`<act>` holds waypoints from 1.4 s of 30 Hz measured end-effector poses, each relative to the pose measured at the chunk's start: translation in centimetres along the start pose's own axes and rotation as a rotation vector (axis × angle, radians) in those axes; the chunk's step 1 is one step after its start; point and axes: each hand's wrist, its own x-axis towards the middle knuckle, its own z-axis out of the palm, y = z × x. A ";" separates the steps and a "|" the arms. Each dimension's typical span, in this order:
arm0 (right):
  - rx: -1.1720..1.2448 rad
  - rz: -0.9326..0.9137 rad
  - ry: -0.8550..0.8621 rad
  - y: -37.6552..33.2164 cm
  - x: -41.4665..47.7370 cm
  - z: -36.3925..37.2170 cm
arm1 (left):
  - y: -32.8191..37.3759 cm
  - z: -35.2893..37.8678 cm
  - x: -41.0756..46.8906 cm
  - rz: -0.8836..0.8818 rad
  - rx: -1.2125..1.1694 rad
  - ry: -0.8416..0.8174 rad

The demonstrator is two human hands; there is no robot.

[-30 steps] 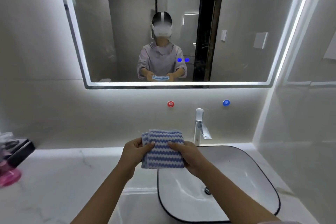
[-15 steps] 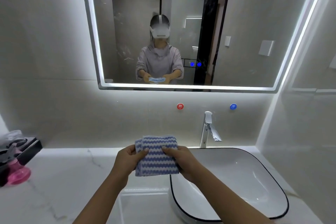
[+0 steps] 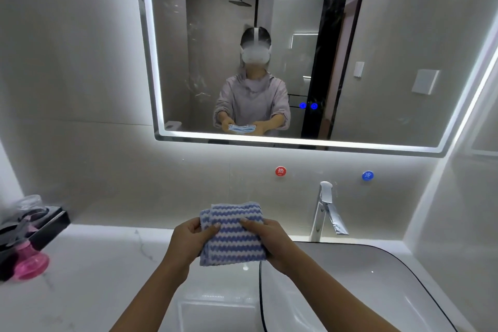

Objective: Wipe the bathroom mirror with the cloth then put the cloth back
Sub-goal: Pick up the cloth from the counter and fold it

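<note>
Mirror glass (image 3: 377, 48) fills the wall above, lit along its edge, with nothing touching it. Below runs the white countertop (image 3: 94, 264), with the basin (image 3: 363, 291) set in at the right. The blue-and-white striped cloth (image 3: 234, 234), folded into a thick pad, is held in the air above the counter near the basin's left rim, well below the mirror. The left hand (image 3: 188, 242) grips its left edge with the thumb on top, and the right hand (image 3: 272, 242) grips the right edge likewise. Wiping well probably means holding the fold flat, passing it to one hand, then pressing a broad face to the glass in overlapping strokes from a top corner downward.
</note>
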 end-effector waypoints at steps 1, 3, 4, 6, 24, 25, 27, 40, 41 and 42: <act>0.016 0.006 -0.017 -0.1 0.3 0.1 | 0.0 -0.1 0.3 -0.001 0.005 0.004; 0.042 0.019 -0.043 -0.2 0.9 0.3 | 0.0 -0.5 0.9 -0.002 0.024 0.012; 0.052 0.024 -0.051 -0.2 1.2 0.5 | 0.0 -0.7 1.2 0.001 0.032 0.012; 0.067 0.034 -0.059 -0.4 1.9 0.9 | 0.3 -1.2 2.0 0.011 0.032 0.011; 0.221 0.092 -0.050 -0.7 9.9 14.5 | 3.4 -14.9 10.5 0.029 0.001 -0.186; 0.238 0.097 -0.041 -0.6 10.3 15.2 | 3.5 -15.7 10.9 0.024 0.003 -0.200; 0.264 0.097 -0.018 -0.3 10.9 16.5 | 3.6 -16.9 11.6 0.016 0.012 -0.224; 0.318 0.115 0.077 -0.8 13.3 20.2 | 3.9 -21.0 15.4 -0.034 0.024 -0.230; 0.342 0.116 0.077 -0.9 13.5 20.2 | 3.9 -21.1 15.7 -0.027 0.027 -0.224; 0.374 0.114 0.078 -1.1 13.6 20.1 | 4.0 -21.1 16.1 -0.019 0.031 -0.218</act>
